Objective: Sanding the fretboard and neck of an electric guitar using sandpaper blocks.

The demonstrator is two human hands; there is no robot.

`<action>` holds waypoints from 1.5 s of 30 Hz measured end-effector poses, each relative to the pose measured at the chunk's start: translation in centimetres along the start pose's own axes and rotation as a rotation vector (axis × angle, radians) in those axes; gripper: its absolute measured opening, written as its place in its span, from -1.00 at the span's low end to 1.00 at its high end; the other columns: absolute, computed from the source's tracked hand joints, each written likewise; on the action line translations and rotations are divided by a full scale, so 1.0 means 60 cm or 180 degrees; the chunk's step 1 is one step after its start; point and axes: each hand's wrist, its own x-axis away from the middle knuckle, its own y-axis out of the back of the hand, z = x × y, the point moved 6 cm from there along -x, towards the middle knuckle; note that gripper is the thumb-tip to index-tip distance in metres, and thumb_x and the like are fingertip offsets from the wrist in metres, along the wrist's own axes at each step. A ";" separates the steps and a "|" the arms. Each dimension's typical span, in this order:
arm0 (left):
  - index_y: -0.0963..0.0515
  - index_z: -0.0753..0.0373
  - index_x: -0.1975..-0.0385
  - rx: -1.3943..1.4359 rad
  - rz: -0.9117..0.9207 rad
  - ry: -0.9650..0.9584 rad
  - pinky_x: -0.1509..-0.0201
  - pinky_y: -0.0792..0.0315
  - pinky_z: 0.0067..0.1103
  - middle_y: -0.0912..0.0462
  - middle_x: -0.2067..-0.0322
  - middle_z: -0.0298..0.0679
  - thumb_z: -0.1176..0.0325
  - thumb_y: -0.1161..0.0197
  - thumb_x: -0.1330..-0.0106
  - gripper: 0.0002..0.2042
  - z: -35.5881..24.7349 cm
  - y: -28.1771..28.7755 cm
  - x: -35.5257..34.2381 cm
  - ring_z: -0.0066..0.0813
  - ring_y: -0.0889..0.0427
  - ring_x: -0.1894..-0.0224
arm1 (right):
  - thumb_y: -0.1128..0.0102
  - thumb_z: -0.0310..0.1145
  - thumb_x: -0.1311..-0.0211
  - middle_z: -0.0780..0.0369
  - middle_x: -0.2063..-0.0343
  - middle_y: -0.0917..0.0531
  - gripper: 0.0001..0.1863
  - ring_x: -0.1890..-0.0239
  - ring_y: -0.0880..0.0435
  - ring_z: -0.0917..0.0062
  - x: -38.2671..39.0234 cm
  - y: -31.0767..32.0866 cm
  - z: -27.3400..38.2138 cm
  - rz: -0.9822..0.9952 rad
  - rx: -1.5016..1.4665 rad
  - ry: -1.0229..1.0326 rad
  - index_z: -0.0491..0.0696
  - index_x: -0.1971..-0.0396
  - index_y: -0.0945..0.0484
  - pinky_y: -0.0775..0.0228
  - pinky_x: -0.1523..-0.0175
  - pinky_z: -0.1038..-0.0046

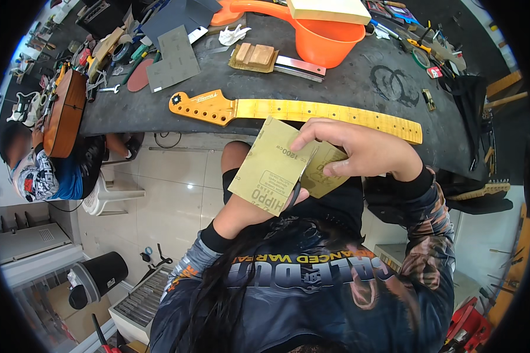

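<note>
A yellowish sandpaper sheet (262, 159), printed on its back, hangs over my lap in front of the bench edge. A slit divides it from a narrower sandpaper piece (319, 183) on the right, joined at the far end as far as I can tell. My left hand (259, 212) is mostly beneath the sheet, closed on dark-handled scissors (295, 194) whose blade shows in the slit. From the right, my right hand (350, 144) pinches the sandpaper between thumb and fingers. Just beyond lies a maple guitar neck (330, 112) with its headstock to the left.
On the dark bench (176, 120) sit an orange dipper (327, 44), a sandpaper-wrapped wooden block (254, 57), a metal straightedge (300, 69) and grey abrasive sheets (174, 59). At left, a seated person (41, 167) holds a brown guitar (65, 115). A black bin (103, 273) lies lower left.
</note>
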 end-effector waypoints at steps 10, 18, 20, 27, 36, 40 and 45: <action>-0.70 0.21 -0.34 0.0118 0.0056 0.0265 -0.18 -0.69 -0.29 -0.83 -0.14 -0.12 0.08 -0.70 -0.46 -0.43 0.003 0.003 0.005 -0.14 -0.82 -0.11 | -0.28 -0.71 -0.30 0.16 -0.31 -0.66 -0.32 -0.47 -0.59 0.23 0.000 0.007 0.009 -0.0012 0.0080 0.0319 -0.04 -0.44 -0.64 -0.34 -0.65 0.20; -0.70 0.22 -0.28 0.0345 -0.0055 0.0263 -0.10 -0.69 -0.30 -0.83 -0.06 -0.16 0.08 -0.70 -0.46 -0.47 -0.004 0.000 0.006 -0.20 -0.82 -0.05 | -0.30 -0.73 -0.29 0.16 -0.36 -0.69 -0.32 -0.50 -0.61 0.20 0.000 0.000 0.014 0.0055 -0.0016 0.0193 -0.03 -0.43 -0.64 -0.39 -0.67 0.17; -0.71 0.22 -0.26 0.0399 -0.0124 0.0226 -0.07 -0.69 -0.31 -0.84 -0.03 -0.17 0.09 -0.70 -0.47 -0.49 -0.002 -0.001 0.007 -0.22 -0.83 -0.02 | -0.31 -0.72 -0.28 0.16 -0.35 -0.69 -0.32 -0.49 -0.62 0.20 -0.003 -0.004 0.010 0.0095 0.0012 0.0253 -0.04 -0.43 -0.64 -0.40 -0.66 0.18; -0.70 0.21 -0.27 0.0541 -0.0145 0.0301 -0.10 -0.69 -0.32 -0.85 -0.03 -0.16 0.13 -0.68 -0.50 -0.52 0.001 0.000 0.004 -0.22 -0.83 -0.03 | -0.31 -0.72 -0.27 0.16 -0.35 -0.69 -0.31 -0.48 -0.63 0.19 -0.002 -0.001 0.014 0.0110 0.0013 0.0252 -0.04 -0.43 -0.64 -0.41 -0.64 0.18; -0.65 0.29 -0.29 0.0908 0.0819 0.1056 -0.13 -0.68 -0.44 -0.85 0.12 -0.15 0.40 -0.62 -0.48 -0.55 0.106 0.024 0.083 -0.35 -0.87 -0.05 | -0.35 -0.65 -0.26 0.14 -0.26 -0.72 -0.38 -0.41 -0.65 0.25 0.039 0.045 0.025 -0.0254 0.0018 0.0164 -0.10 -0.37 -0.70 -0.41 -0.57 0.21; -0.65 0.32 -0.16 0.2286 -0.0348 0.1747 -0.04 -0.64 -0.53 -0.81 0.22 -0.29 0.50 -0.60 -0.49 -0.66 0.168 0.063 0.130 -0.53 -0.86 0.06 | -0.28 -0.64 -0.22 0.19 -0.30 -0.69 -0.33 -0.42 -0.63 0.34 0.042 0.053 0.016 -0.0343 -0.0226 0.0145 -0.08 -0.40 -0.67 -0.41 -0.57 0.26; -0.43 0.19 -0.42 0.3011 -0.1048 0.1033 0.07 -0.54 -0.51 -0.71 -0.04 -0.30 -0.15 -0.70 -0.42 -0.20 0.148 0.114 0.086 -0.53 -0.72 0.14 | -0.31 -0.62 -0.27 0.27 -0.34 -0.59 -0.23 -0.36 -0.56 0.45 -0.003 0.033 0.023 -0.0674 -0.0502 -0.0208 -0.02 -0.54 -0.59 -0.40 -0.50 0.37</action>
